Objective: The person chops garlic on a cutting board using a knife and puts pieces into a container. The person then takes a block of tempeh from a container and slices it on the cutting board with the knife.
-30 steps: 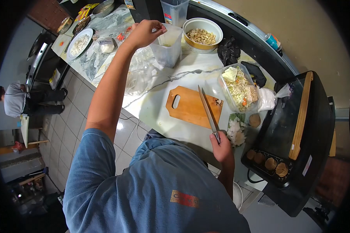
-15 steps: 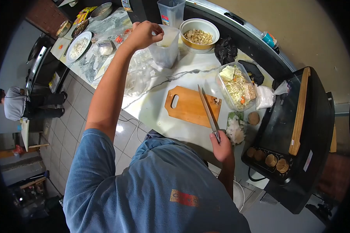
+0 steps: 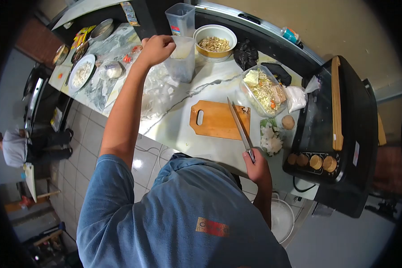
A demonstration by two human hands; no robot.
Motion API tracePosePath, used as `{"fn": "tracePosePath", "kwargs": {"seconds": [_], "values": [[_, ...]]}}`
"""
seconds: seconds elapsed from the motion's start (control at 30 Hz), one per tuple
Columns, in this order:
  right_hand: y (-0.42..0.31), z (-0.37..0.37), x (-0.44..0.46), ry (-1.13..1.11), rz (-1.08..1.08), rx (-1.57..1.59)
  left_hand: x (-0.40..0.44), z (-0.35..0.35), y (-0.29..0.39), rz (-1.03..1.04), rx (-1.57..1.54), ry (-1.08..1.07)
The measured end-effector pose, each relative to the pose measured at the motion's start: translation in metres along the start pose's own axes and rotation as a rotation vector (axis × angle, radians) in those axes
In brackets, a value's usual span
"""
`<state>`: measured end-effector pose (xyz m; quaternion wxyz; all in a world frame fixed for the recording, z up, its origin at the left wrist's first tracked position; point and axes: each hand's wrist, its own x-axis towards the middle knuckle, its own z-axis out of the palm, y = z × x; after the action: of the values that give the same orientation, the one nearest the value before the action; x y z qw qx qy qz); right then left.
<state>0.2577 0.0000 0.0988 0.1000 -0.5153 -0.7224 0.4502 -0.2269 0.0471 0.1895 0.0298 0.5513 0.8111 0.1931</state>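
Observation:
My right hand (image 3: 258, 166) is closed on the handle of a long knife (image 3: 239, 126), whose blade lies over the right part of a wooden cutting board (image 3: 214, 119). My left hand (image 3: 157, 50) is raised beside the rim of a translucent plastic container (image 3: 182, 62), its fingers curled together; what they hold, if anything, is too small to tell. Right of the board stands a clear tub (image 3: 264, 91) of shredded vegetables. Below that tub lie white pieces with green leaf (image 3: 270, 137) and a round brown item (image 3: 288, 122).
A bowl of chopped food (image 3: 215, 41), a black bag (image 3: 245, 54) and a bag of white powder (image 3: 295, 98) stand behind. Crumpled clear plastic (image 3: 158, 91) lies left, with a white plate (image 3: 82, 73) beyond. A black oven (image 3: 321, 120) is at right; another person (image 3: 15, 147) is far left.
The view has turned slightly, shifting the counter items. My left hand stays raised by the container with its fingers curled. The knife remains in my right hand over the board.

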Motion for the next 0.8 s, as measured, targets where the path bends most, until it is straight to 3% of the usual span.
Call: {"fn": "tracePosePath", "kwargs": {"seconds": [0.4,0.47,0.63,0.73,0.8], "values": [[-0.023,0.045,-0.066,0.154,0.213,-0.009,0.001,0.026,-0.013,0.248,-0.136,0.042],[-0.022,0.052,-0.08,0.211,0.226,0.027,-0.001,0.02,-0.003,0.181,-0.026,0.03],[-0.032,0.065,-0.113,0.263,0.375,0.087,0.003,0.025,-0.001,0.222,-0.093,0.128],[-0.024,0.08,-0.133,0.296,0.435,0.1,0.009,0.026,-0.001,0.061,0.102,0.174],[-0.022,0.087,-0.141,0.322,0.443,0.12,0.012,0.032,-0.012,0.12,0.127,0.217]]}}
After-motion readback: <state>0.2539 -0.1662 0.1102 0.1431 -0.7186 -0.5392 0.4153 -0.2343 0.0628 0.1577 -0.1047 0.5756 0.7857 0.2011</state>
